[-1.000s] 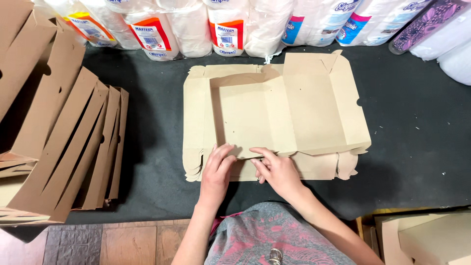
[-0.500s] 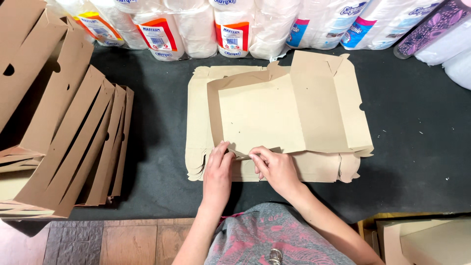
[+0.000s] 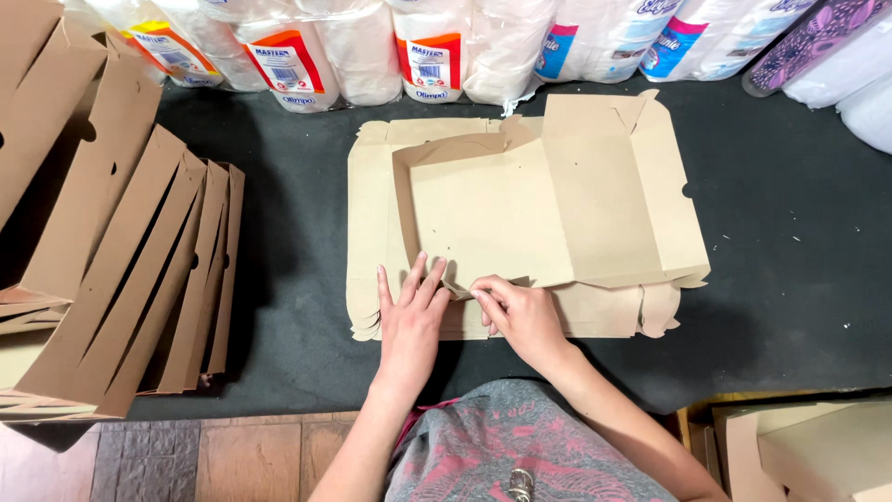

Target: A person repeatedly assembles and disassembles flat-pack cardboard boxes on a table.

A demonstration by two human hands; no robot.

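A person seated at a dark green table (image 3: 790, 279) works a flat cardboard box blank (image 3: 548, 214) that lies on top of a stack of unfolded blanks (image 3: 367, 232) at the middle of the surface. The blank's left and far flaps stand partly raised, forming a shallow tray, while its right panel lies flatter and reaches toward the right edge of the stack.

The left hand (image 3: 409, 321) rests palm down, fingers spread apart and flat, pressing on the near edge of the stack just left of the raised corner; it grips nothing. The right hand (image 3: 525, 316) sits just beside it to the right, its fingers curled together and pinched on the near flap (image 3: 465, 279) of the top blank, where the cardboard folds upward at the corner. The two hands are close together, almost touching.

At the left of the table, a row of folded brown cardboard boxes (image 3: 121, 270) leans in overlapping layers, well apart from the stack. Along the far edge stand plastic-wrapped packs of paper rolls (image 3: 353, 46), some with red and orange labels, others blue and pink toward the right. At the near right corner, below the table edge, more pale cardboard pieces (image 3: 808, 446) are partly in view. The person's grey patterned shirt (image 3: 502, 446) fills the near middle, and brown floor tiles (image 3: 232, 460) show at the near left
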